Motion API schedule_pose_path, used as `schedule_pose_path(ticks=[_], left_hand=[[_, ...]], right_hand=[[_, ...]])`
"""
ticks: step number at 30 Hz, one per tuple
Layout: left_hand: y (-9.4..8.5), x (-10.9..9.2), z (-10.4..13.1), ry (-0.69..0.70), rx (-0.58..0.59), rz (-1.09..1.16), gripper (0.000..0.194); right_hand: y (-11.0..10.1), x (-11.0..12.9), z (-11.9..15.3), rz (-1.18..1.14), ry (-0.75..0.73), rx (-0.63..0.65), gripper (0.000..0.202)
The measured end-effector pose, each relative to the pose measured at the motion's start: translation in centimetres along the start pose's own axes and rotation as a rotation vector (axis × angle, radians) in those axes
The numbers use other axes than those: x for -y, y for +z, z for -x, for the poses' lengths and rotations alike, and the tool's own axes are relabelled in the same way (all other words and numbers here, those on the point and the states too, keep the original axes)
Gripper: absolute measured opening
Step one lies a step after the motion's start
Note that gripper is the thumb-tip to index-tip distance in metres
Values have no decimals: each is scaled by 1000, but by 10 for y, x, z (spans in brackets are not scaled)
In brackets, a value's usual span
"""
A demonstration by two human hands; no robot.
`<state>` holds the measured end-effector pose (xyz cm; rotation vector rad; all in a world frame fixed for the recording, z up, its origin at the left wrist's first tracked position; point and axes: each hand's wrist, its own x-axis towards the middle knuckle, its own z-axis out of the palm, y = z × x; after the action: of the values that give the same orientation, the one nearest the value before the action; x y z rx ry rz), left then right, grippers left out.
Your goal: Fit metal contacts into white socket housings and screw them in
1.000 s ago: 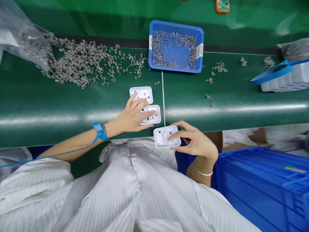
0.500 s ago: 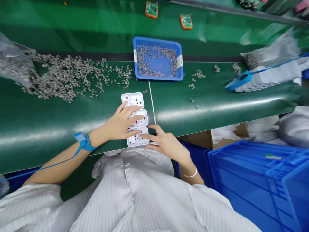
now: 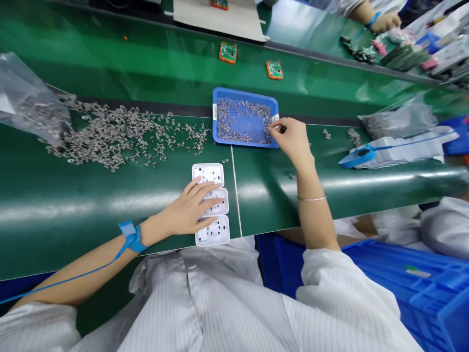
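Our left hand (image 3: 185,210) is spread wide over three white cases (image 3: 214,233), which lie in a row under and just beside its fingers, the nearest one by its thumb. Our right hand (image 3: 293,139) is at the right end of a blue tray (image 3: 252,126), thumb and index finger held narrowly together by the small metal pieces (image 3: 230,133) inside; we cannot tell whether they pinch one. A dark spot (image 3: 283,129) shows among those fingers, too small to name. Beyond our left hand, to its left, a heap of loose metal parts (image 3: 117,134) lies against a clear bag (image 3: 31,100).
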<state>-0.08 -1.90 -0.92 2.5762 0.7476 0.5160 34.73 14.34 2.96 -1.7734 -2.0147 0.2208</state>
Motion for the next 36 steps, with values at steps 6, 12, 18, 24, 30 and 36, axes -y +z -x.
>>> schedule_pose_path(ticks=[6,12,18,24,30,36], left_hand=[[-1,-5,1,-15,16,-17,41],[0,-5,0,-8,11,-46,40],[-8,-7,-1,-27,-52,79,52],[-17,-9,-7,-271,-426,578,50],[-16,-4,-12,-472,-502,1075,32],[-19,-7,-14,-504,-580,1111,27]], right_hand=[[25,-14,-11,135,46,32,14],[23,-7,-14,44,-45,-23,18],[-2,51,10,-83,-203,-100,20],[-10,123,88,-24,-546,113,31],[3,144,123,6,-659,199,38],[18,155,125,-128,-703,-140,10]])
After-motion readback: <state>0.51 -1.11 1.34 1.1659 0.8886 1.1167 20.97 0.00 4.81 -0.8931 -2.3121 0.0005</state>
